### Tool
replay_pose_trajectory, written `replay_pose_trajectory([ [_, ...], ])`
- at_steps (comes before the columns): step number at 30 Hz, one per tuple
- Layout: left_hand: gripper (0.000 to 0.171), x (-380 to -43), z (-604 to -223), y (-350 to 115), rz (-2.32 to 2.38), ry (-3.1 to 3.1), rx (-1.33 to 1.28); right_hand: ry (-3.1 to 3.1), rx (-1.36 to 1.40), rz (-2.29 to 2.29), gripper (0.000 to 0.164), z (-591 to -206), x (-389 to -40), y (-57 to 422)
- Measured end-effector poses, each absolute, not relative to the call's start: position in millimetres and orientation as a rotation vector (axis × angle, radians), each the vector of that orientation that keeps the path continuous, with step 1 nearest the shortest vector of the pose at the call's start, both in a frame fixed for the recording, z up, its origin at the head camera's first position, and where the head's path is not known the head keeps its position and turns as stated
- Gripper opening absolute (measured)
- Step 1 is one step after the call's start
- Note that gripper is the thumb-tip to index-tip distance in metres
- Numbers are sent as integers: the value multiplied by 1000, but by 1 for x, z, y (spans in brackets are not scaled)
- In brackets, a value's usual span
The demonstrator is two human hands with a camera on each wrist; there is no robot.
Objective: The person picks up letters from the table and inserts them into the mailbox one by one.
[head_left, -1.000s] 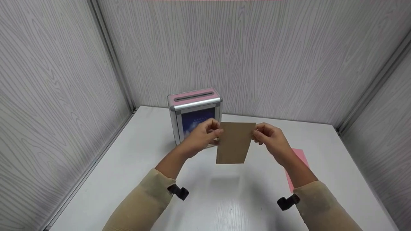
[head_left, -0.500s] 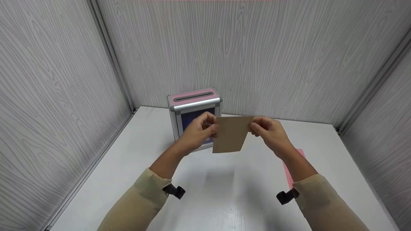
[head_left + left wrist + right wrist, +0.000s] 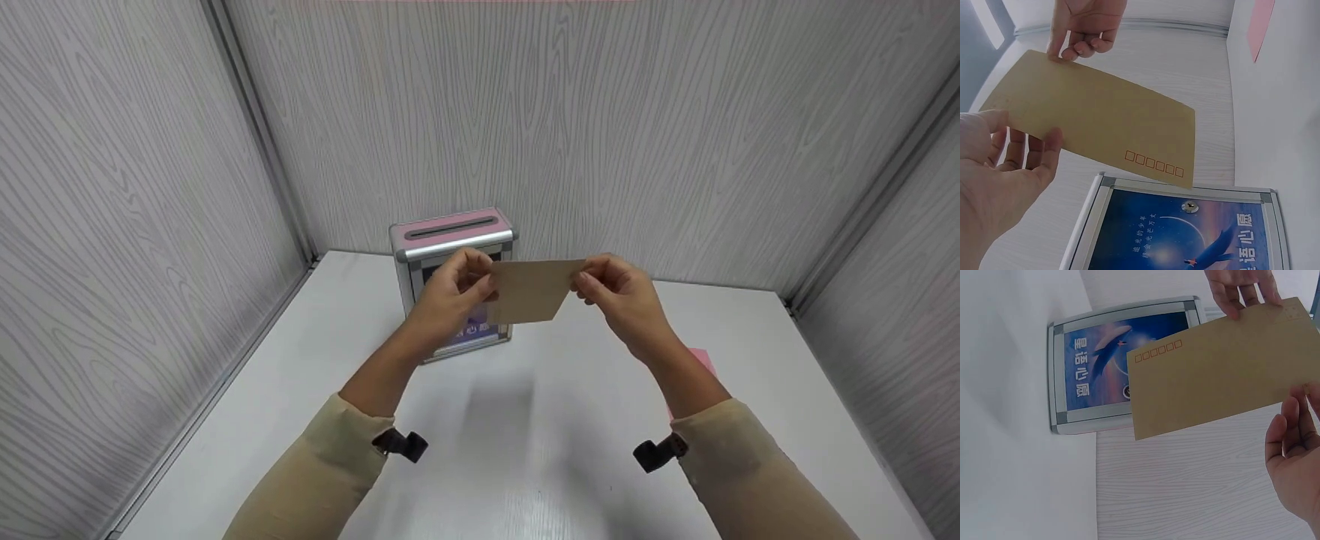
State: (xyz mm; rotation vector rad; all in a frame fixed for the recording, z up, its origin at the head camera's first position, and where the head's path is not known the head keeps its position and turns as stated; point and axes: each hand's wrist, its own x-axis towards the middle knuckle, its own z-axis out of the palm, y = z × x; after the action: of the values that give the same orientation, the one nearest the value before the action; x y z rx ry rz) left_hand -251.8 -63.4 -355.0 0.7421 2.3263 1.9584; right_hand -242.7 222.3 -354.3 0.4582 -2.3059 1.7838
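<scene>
Left grip (image 3: 448,298) and right grip (image 3: 625,301) in pinches on tan envelope (image 3: 1100,115) with red boxes (image 3: 1154,163)

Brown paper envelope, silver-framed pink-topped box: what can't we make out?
Whether the brown paper envelope holds anything, all views: its own paper hides the inside.
Front panel of the silver-framed pink-topped box, head view: partly behind the left hand and envelope.
Rest of that panel, left wrist view: cut off by the bottom edge.
Box interior, head view: slot too narrow and dark.
Flat pink sheet, head view: partly behind the right forearm.
</scene>
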Motion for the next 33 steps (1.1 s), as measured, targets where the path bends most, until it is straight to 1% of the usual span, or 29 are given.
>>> replay_pose_trajectory([
  [4, 20, -250, -345, -70, 1954, 2343, 772, -2297, 478, 1771, 15, -342, -243, 216],
  [12, 17, -246, -322, -83, 1965, 2445, 813, -2272, 529, 1686, 18, -320, -242, 201],
  [20, 16, -244, -305, -89, 1964, 2563, 857, -2224, 553, 1608, 16, -300, -239, 194],
  [27, 17, -244, -299, -98, 2032, 2508, 969, -2226, 580, 1576, 19, -288, -239, 186],
  [33, 16, -247, -300, -107, 2054, 2526, 961, -2269, 604, 1554, 23, -286, -248, 177],
])
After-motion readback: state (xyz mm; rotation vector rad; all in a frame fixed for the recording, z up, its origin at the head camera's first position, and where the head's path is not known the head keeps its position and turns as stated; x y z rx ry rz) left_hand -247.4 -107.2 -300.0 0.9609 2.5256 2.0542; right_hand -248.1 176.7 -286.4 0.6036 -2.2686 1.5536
